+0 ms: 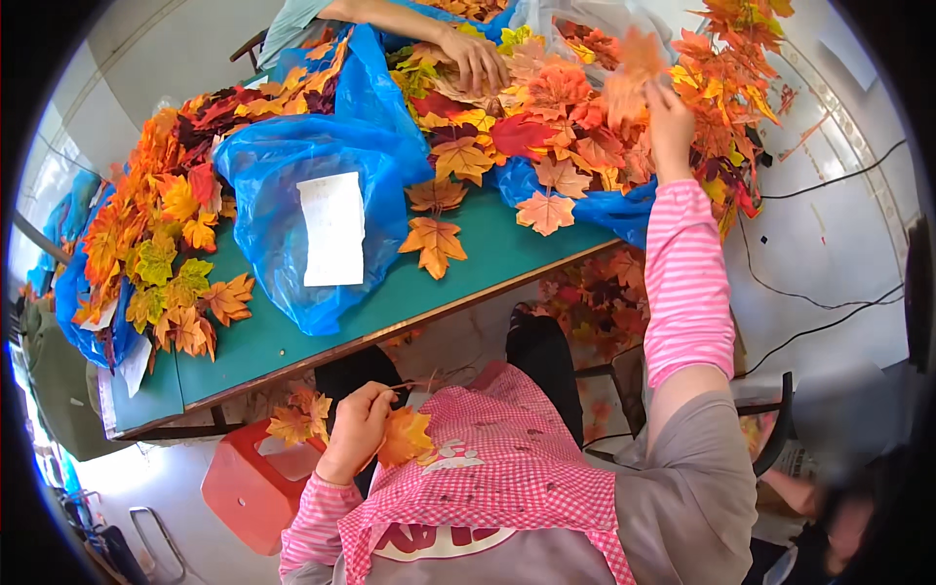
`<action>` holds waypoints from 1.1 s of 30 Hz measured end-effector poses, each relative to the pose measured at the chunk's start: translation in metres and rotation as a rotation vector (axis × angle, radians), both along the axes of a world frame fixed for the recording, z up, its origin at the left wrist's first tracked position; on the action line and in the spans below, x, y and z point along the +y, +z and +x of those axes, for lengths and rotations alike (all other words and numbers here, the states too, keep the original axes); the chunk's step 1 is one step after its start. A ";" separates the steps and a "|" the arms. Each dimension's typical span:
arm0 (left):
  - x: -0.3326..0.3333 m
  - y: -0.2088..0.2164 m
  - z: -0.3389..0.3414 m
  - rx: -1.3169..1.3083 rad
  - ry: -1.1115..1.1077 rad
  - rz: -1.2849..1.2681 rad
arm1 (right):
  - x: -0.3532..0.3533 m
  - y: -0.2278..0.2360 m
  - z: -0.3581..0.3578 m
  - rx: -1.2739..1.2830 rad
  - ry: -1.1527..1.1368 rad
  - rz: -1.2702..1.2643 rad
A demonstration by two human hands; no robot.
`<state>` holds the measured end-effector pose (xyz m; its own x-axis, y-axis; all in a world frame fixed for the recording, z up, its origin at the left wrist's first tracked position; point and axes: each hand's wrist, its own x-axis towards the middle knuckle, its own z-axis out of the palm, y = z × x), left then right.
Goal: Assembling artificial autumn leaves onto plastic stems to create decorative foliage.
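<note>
Artificial maple leaves (561, 177) lie heaped across the upper frame. At upper right, the right hand (671, 127) pinches a blurred orange leaf (638, 60); at lower centre, the left hand (359, 427) grips a leafed sprig (406, 438). Hasty pulling could snag overlapping leaves.

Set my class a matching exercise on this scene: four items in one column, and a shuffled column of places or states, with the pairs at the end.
Column 1
1. Left hand
2. Right hand
3. White paper slip
4. Red stool

Column 2
A. lying on a blue plastic bag
B. raised, holding a blurred peach leaf
C. below the green tabletop
D. low, holding a yellow-orange leaf sprig

Pairs: 1-D, 2-B, 3-A, 4-C
</note>
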<state>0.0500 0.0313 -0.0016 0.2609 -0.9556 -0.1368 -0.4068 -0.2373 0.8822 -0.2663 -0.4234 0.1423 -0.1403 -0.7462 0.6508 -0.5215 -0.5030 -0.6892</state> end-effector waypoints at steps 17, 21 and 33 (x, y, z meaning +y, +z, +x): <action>0.011 0.013 -0.020 -0.518 -0.183 -0.389 | 0.308 -0.094 0.153 0.409 1.441 0.871; 0.018 0.003 -0.017 -0.280 -0.124 -0.419 | 0.315 -0.134 0.155 0.016 1.399 1.011; 0.013 0.001 -0.009 -0.445 0.084 -0.549 | 0.318 -0.127 0.182 -0.825 1.263 0.970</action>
<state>0.0406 0.0438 -0.0011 0.2563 -0.8301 0.4952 -0.7558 0.1472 0.6381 -0.0842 -0.1054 0.0150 0.7309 -0.6821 0.0235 0.4159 0.4178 -0.8078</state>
